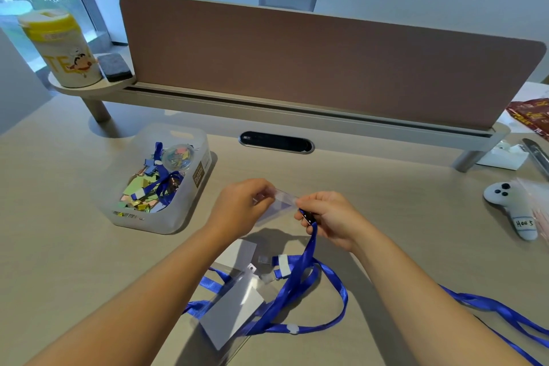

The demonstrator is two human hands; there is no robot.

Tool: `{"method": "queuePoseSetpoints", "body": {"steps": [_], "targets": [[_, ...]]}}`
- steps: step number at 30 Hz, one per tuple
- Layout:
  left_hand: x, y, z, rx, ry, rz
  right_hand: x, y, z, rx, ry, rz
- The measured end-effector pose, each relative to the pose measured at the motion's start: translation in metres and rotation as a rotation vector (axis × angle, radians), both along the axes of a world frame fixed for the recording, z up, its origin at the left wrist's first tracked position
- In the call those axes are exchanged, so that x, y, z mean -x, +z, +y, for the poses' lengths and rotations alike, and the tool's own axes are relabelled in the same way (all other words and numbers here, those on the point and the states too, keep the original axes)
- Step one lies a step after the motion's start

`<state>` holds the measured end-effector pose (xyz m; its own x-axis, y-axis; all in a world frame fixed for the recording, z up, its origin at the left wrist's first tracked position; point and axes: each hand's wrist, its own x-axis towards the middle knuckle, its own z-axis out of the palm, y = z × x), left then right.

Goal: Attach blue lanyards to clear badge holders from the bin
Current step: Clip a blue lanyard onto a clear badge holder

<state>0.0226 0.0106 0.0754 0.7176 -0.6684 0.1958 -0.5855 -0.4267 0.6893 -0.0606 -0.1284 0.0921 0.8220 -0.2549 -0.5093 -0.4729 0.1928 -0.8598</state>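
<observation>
My left hand [243,202] pinches the left end of a clear badge holder [280,200], held above the desk. My right hand [329,215] grips the holder's right end together with the dark clip of a blue lanyard [307,249], whose strap hangs down to the desk. Below my hands lie finished badge holders with white cards [234,303] and looped blue lanyards [332,306]. A translucent bin [190,208] at the left holds more blue lanyards [163,184], coloured clips and paper bits.
A brown desk divider [297,62] on a raised shelf runs across the back. A yellow-lidded canister [59,47] and a grey eraser [114,67] stand at its left end. A white controller-shaped toy [511,208] lies at the right, with more lanyard straps [505,315] near the front right edge.
</observation>
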Motion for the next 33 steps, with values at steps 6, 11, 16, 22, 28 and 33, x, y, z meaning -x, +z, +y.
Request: {"method": "queuePoseSetpoints", "body": {"steps": [6, 11, 16, 22, 28, 33], "targets": [[0.002, 0.003, -0.004, -0.068, -0.017, 0.035, -0.003, -0.002, 0.003, 0.127, 0.014, -0.044], [0.004, 0.009, -0.012, -0.223, -0.138, -0.092, -0.004, 0.001, 0.007, 0.248, 0.041, -0.095], [0.001, 0.008, -0.011, -0.196, -0.155, -0.217, -0.005, 0.004, 0.006, 0.376, 0.035, -0.118], [-0.008, 0.020, -0.011, -0.053, -0.203, -0.242, -0.009, 0.008, 0.010, 0.472, 0.058, -0.205], [-0.016, 0.046, -0.012, 0.073, -0.136, 0.069, -0.012, 0.034, 0.008, 0.445, 0.112, -0.239], [-0.018, 0.073, -0.009, 0.116, -0.115, 0.051, -0.017, 0.062, 0.010, 0.456, 0.123, -0.317]]}}
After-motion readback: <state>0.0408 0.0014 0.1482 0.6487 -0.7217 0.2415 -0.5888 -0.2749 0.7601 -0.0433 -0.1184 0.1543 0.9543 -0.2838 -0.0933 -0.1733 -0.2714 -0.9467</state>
